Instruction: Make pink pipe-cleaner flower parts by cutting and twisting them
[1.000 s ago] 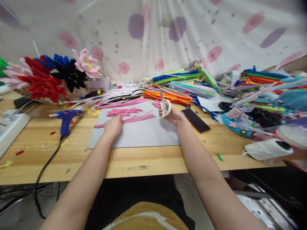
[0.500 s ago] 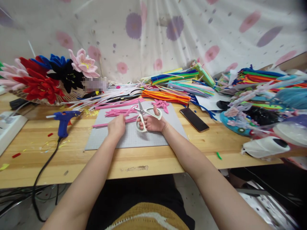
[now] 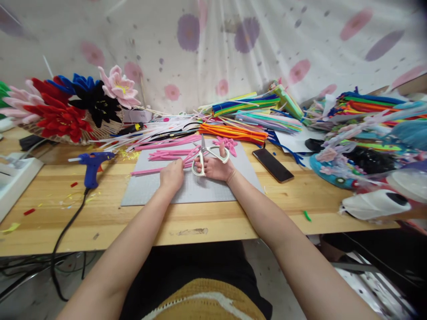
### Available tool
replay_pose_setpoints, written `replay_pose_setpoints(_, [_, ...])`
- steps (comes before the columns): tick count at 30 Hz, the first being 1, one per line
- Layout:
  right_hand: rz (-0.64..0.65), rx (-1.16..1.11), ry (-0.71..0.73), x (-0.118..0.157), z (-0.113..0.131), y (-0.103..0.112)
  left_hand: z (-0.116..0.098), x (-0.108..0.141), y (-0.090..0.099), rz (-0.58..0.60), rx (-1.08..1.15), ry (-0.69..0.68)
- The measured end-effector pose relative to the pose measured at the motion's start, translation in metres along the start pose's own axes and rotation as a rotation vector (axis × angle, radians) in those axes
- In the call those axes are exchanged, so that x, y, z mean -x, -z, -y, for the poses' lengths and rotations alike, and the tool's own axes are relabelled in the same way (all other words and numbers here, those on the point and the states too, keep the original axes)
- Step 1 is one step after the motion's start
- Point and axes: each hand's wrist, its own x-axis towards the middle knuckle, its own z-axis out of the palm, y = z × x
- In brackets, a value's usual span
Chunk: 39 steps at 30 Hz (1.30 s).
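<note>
My right hand (image 3: 215, 168) has its thumb and fingers through the white handles of a pair of scissors (image 3: 202, 155), whose blades point away from me. My left hand (image 3: 172, 175) is closed around pink pipe cleaners (image 3: 190, 156) close to the scissors; its fingertips are partly hidden. Beneath both hands lies a grey cutting mat (image 3: 143, 193). More pink pipe cleaners (image 3: 163, 155) rest on the mat beyond my left hand, and a looped pink pipe-cleaner piece (image 3: 228, 146) sits near its far edge.
A blue glue gun (image 3: 91, 169) stands at the left by a white power strip (image 3: 20, 180). Fuzzy flowers (image 3: 62, 120) are behind it. A phone (image 3: 272, 165) lies right of the mat. Pipe-cleaner bundles (image 3: 233, 132) line the back; a white roll (image 3: 375, 204) is at far right.
My left hand has shifted right, nearer the scissors. The scissors have turned, their blades now pointing more straight ahead. The whole view has shifted slightly.
</note>
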Motion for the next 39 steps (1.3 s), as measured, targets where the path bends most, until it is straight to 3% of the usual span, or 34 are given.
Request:
replay_pose_setpoints(7, [-0.033,-0.015,0.026,0.000,0.001,-0.004,-0.002,0.000,-0.002,-0.026,0.002,0.005])
replay_pose_setpoints(14, [-0.116,-0.018,0.128,-0.003,-0.001,-0.011,-0.006,-0.001,-0.003,0.022,-0.011,-0.011])
replay_pose_setpoints(20, [-0.119,0.003,0.113,-0.004,-0.002,-0.011,-0.007,-0.002,-0.004,0.019,0.010,-0.021])
replay_pose_setpoints(25, [-0.211,0.025,0.103,-0.012,-0.003,-0.010,-0.004,-0.001,-0.005,0.008,0.032,-0.008])
replay_pose_setpoints(33, [-0.228,0.203,0.146,0.004,0.012,-0.011,0.032,-0.015,0.020,-0.113,0.031,0.159])
replay_pose_setpoints(39, [-0.325,0.226,0.327,0.013,0.019,-0.012,0.059,-0.048,0.036,-0.119,-0.071,-0.031])
